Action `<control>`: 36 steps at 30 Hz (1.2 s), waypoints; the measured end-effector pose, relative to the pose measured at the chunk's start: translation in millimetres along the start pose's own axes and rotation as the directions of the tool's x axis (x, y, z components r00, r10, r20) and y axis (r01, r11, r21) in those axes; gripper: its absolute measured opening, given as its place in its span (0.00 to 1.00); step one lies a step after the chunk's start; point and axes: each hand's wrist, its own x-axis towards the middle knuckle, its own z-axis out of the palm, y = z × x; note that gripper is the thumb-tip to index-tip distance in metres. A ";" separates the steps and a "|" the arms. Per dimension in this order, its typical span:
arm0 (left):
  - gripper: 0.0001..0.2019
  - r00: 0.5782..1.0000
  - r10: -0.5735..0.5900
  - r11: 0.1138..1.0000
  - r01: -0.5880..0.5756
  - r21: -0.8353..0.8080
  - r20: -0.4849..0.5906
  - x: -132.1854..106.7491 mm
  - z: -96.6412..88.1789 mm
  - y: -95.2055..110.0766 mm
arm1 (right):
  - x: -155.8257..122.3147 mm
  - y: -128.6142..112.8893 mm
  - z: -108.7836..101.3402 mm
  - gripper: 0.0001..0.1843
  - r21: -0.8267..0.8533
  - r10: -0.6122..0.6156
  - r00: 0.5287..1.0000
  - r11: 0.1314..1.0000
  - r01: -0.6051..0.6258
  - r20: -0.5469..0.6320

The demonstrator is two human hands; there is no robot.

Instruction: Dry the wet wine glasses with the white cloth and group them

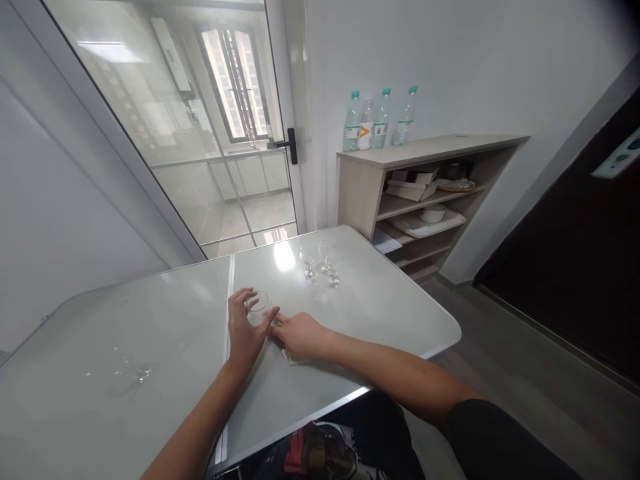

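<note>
My left hand (245,330) curls its fingers and thumb around the bowl of a clear stemmed glass (258,301), which is tilted over the table. My right hand (303,337) is closed at the foot end of this glass, its fingertips close to my left thumb. A white cloth or tissue (293,361) shows beneath my right palm; how much of it lies in the fingers is hidden. Farther back on the table, three clear stemmed glasses (310,272) stand upright in a group.
The pale glossy table (395,313) has a seam left of centre. Another clear glass object (143,375) is faintly visible at left. Behind are a glass door (240,173) and a shelf unit (357,190) bearing several plastic bottles (383,120).
</note>
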 end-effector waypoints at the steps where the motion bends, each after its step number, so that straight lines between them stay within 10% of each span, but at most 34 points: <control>1: 0.30 1.000 -0.002 1.000 0.002 -0.004 -0.003 -0.3 -0.1 -0.3 | 0.2 0.0 1.0 0.35 0.001 0.002 1.000 1.000 -0.002 -0.003; 7: 0.25 0.996 -0.054 0.998 0.055 0.015 -0.076 -0.3 -3.7 -5.0 | 2.8 4.4 8.2 0.39 -0.010 0.181 0.983 0.983 -0.181 -0.009; 18: 0.15 0.991 -0.132 0.990 0.130 0.048 0.031 -7.8 1.9 -0.4 | 3.8 30.8 -1.4 0.40 -0.007 0.632 0.774 0.775 -0.632 0.037; 36: 0.08 0.967 -0.176 0.983 0.162 0.090 0.181 -8.8 3.7 4.0 | -4.4 30.0 -22.5 0.12 0.064 0.671 0.731 0.740 -0.669 -0.121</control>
